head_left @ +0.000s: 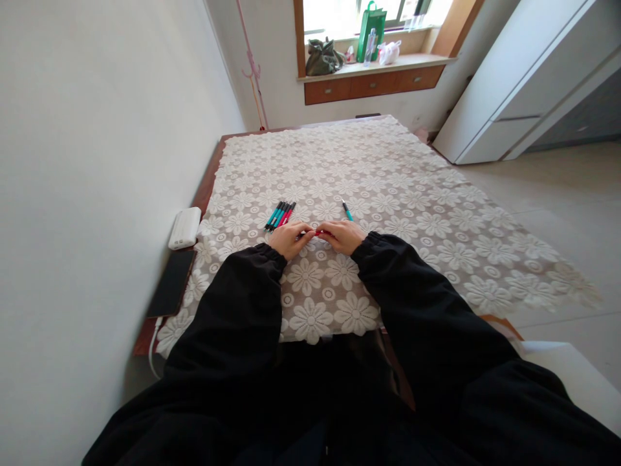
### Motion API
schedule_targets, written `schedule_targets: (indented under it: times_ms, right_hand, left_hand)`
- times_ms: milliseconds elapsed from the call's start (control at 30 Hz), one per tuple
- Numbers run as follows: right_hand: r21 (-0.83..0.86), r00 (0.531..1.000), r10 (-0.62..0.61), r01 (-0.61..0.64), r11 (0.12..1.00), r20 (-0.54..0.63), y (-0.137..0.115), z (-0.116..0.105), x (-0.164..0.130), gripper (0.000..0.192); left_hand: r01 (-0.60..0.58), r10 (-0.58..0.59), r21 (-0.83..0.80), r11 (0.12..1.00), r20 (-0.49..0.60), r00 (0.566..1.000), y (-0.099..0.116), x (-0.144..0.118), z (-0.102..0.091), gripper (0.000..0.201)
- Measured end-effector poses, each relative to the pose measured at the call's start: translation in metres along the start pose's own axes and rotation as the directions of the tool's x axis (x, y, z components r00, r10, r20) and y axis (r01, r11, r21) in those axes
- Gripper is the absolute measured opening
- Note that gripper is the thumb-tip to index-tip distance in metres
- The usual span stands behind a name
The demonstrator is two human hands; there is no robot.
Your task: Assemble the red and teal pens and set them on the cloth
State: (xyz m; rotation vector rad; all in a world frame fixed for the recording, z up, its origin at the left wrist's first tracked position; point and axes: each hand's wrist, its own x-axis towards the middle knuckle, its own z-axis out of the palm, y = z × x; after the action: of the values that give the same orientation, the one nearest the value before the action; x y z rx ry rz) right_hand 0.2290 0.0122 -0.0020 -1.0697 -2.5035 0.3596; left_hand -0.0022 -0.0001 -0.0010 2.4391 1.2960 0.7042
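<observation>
Though blurred, hands [315, 236] probably on red pen [322, 232]

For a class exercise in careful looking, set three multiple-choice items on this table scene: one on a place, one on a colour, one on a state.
1. Where does the bundle of pens lie?
A. on the window sill
B. on the lace cloth, beyond the left hand
C. on the floor

2. What colour is the single pen lying apart from the bundle?
A. teal
B. yellow
C. white

3. How do the two hands stand?
A. far apart at the table's edges
B. raised in the air
C. close together, both on a red pen

Key: 1 B, the bundle rests on the lace cloth just past the left hand. 2 A, its barrel is teal. 3 C, the left hand and right hand meet on the red pen.
</observation>
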Motion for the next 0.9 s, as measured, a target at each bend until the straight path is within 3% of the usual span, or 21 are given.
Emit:
schedule_targets:
  times_ms: [167, 400, 633, 900]
  right_hand:
    - [-0.005, 1.000, 0.001, -0.001, 1.000, 0.018, -0.0012, -0.0011, 0.0001, 0.027]
    - [-0.004, 1.000, 0.001, -0.001, 1.000, 0.004, -0.0013, -0.0003, 0.0001, 0.026]
    - [-0.021, 1.000, -0.003, 0.003, 1.000, 0.029, -0.0029, -0.0023, 0.0002, 0.026]
    - [-0.006, 1.000, 0.002, -0.002, 1.000, 0.030, -0.0022, -0.0015, 0.0001, 0.026]
  left_hand:
    - [0.005, -0.005, -0.011, 1.000, -0.002, 1.000, -0.0017, 0.0002, 0.0006, 0.026]
    - [0.014, -0.014, -0.008, 1.000, -0.005, 1.000, -0.0008, -0.0001, 0.0006, 0.036]
    - [0.018, -0.018, -0.001, 1.000, 0.011, 1.000, -0.0007, 0.0002, 0.0002, 0.025]
    - [0.014, -0.014, 0.011, 1.000, 0.013, 1.000, 0.0012, 0.0002, -0.0014, 0.030]
